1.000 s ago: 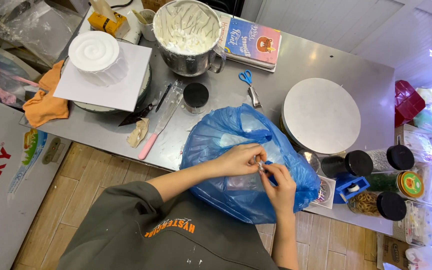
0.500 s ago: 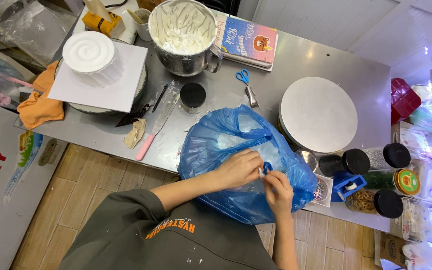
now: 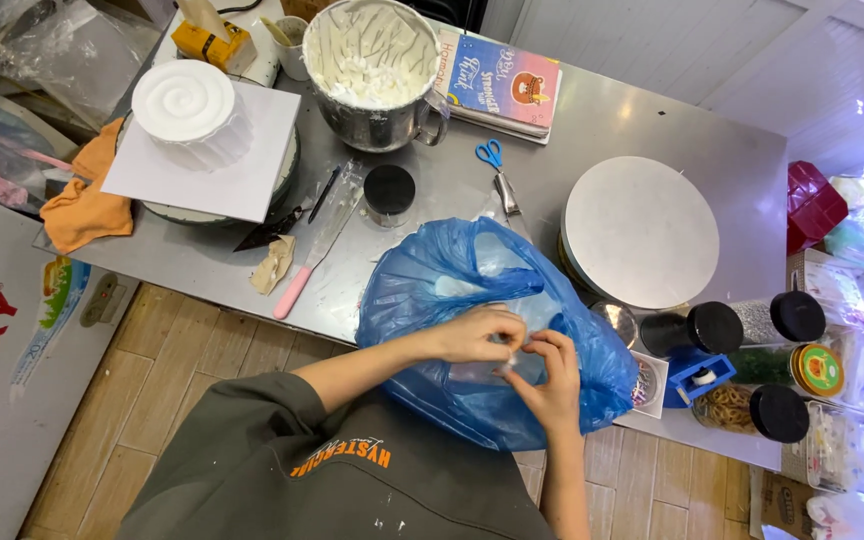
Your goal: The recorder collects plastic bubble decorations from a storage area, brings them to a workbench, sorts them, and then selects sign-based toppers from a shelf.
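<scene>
Step in hand: working at something small and clear over the mouth of the blue plastic bag (image 3: 452,300), probably a clear inner bag or wrapper being opened or tied (too small and glossy to tell which)
Left hand (image 3: 477,335): fingers curled, pinching the clear piece at its tip
Right hand (image 3: 550,378): fingers bent in, pinching the same piece from the other side, touching the left
Blue bag: slumped at the near edge of the steel counter (image 3: 592,130), partly hanging over it, just beside the white turntable (image 3: 642,232)
Nearby, untouched: blue-handled scissors (image 3: 495,165), pink-handled spatula (image 3: 317,245), mixing bowl of cream (image 3: 372,60), frosted white cake (image 3: 184,105)
Next move calls for: a firm two-sided pinch and a steady pull, bag kept from sliding off the edge
</scene>
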